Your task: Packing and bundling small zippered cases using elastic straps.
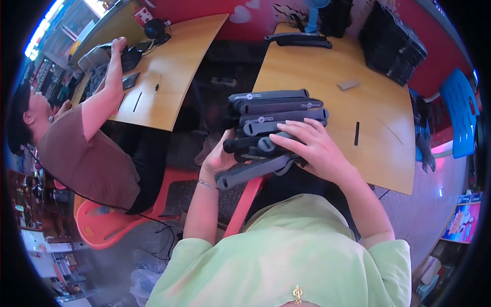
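Note:
A loose stack of long dark grey strap-like pieces [284, 118] with rounded, slotted ends is held up between my hands, at the near left edge of the right-hand table. Some carry pale printed marks; I cannot make out exactly what they are. My left hand [221, 156], with a thin bracelet at its wrist, grips the stack's left side, its fingers partly hidden beneath. From the right, my right hand [318, 148] wraps over the near pieces, fingers bent across their top. The nearest piece [254, 172] lies askew, slanting down to the left.
On the right-hand table [378, 148] are similar dark pieces [302, 41], a blue fan [313, 20], a stack of black cases [393, 43] and a small card [348, 85]. A blue chair [459, 115] stands right. A co-worker [87, 148] sits at the left-hand table [174, 66].

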`<state>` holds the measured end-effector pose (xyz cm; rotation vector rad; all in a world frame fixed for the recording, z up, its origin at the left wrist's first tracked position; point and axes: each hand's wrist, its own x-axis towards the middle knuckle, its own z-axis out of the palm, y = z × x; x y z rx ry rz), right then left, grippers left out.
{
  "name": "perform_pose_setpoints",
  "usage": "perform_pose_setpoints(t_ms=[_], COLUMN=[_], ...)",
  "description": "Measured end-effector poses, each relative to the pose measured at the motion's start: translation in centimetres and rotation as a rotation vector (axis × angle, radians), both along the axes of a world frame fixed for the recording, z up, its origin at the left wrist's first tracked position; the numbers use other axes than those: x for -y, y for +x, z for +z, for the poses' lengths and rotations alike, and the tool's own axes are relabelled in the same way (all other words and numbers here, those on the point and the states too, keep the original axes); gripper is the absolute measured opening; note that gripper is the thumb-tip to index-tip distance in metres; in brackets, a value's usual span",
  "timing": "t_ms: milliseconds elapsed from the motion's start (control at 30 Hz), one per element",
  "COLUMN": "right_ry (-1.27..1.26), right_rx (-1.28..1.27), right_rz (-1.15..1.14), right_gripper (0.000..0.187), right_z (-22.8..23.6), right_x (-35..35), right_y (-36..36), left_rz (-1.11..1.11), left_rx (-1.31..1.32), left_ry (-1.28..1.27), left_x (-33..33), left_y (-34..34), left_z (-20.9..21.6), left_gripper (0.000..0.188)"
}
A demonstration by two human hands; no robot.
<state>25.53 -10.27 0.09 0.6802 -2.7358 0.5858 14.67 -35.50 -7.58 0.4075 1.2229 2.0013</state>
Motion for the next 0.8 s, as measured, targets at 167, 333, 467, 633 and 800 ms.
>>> perform_pose_setpoints(t_ms=[167, 333, 467, 633, 800], right_ry=[-0.086, 0.029, 0.129, 0.073, -0.587], right_rx=[0.03, -0.262, -0.211, -0.186, -0.042], right_rz=[0.063, 0.174, 0.071, 0.146, 0.036], right_gripper=[0.088, 0.053, 0.039, 0.025, 0.039], right_z=[0.5, -2.5, -3.3, -2.2, -0.5], right_x=[1.4, 6.5, 8.1, 6.8, 1.5], right_y=[0.6, 1.0, 0.6, 1.2, 2.7], left_rz=[-0.047, 0.103, 0.126, 0.316, 0.359], left_rx=[0.122, 0.009, -0.108, 0.115, 0.167], left_ry=[0.254, 0.077, -0.1, -0.047, -0.037], left_x=[0.1, -1.1, 0.0, -3.1, -3.2], left_y=[0.1, 0.3, -0.6, 2.1, 1.9], left_z=[-4.3, -3.0, -6.3, -1.3, -1.8], left_gripper=[0.101, 0.075, 0.059, 0.041, 0.045])
